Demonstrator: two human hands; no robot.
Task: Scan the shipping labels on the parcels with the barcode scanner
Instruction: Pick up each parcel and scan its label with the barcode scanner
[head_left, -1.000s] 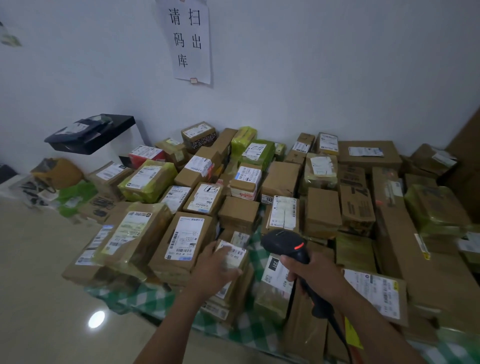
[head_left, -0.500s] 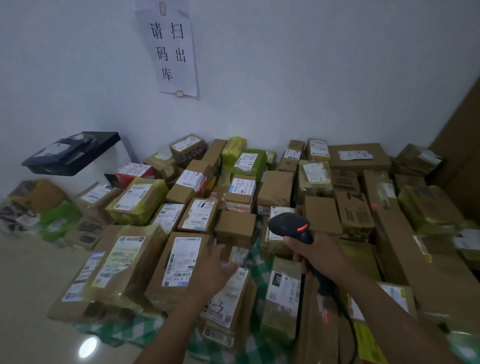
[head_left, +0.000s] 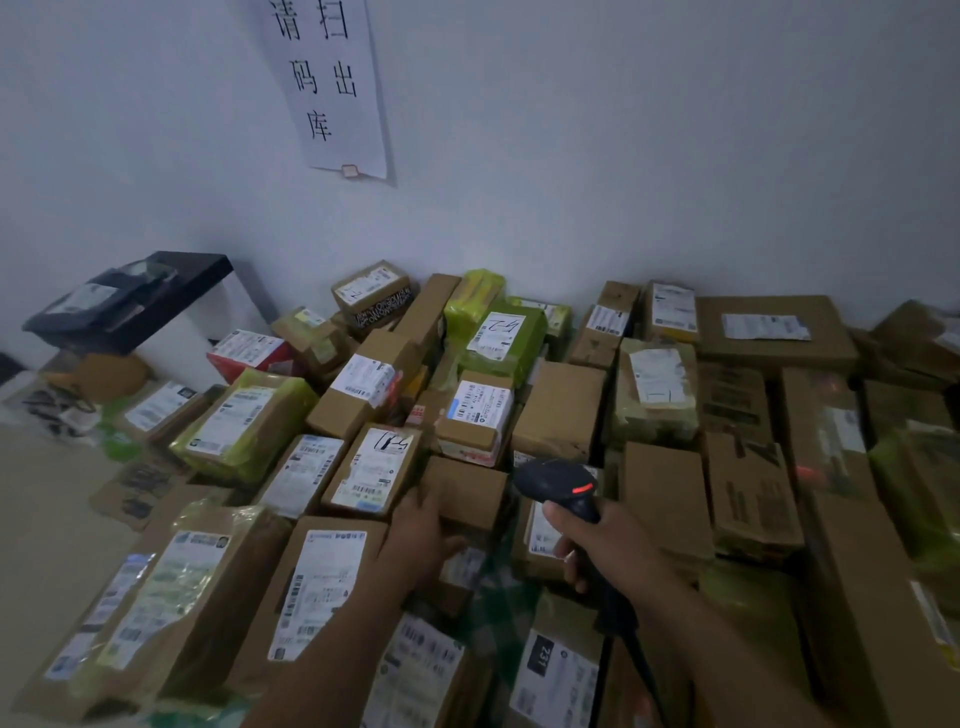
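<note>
Sign (head_left: 324, 78) reads 请扫码出库. Right hand (head_left: 608, 545) clasps the barcode scanner (head_left: 558, 483), with a parcel (head_left: 556, 675) marked 231 nearer than it. Left of the scanner, the left hand (head_left: 421, 540) has advanced and grips a plain box (head_left: 467, 491).

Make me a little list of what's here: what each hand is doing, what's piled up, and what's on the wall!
left hand: on the near-left corner of a plain box; grip unclear
right hand: grips the scanner
scanner mark: red stripe on its head
pile: many parcels, most with white labels
wall: paper sign with big black characters
under the pile: green checked cloth
</note>
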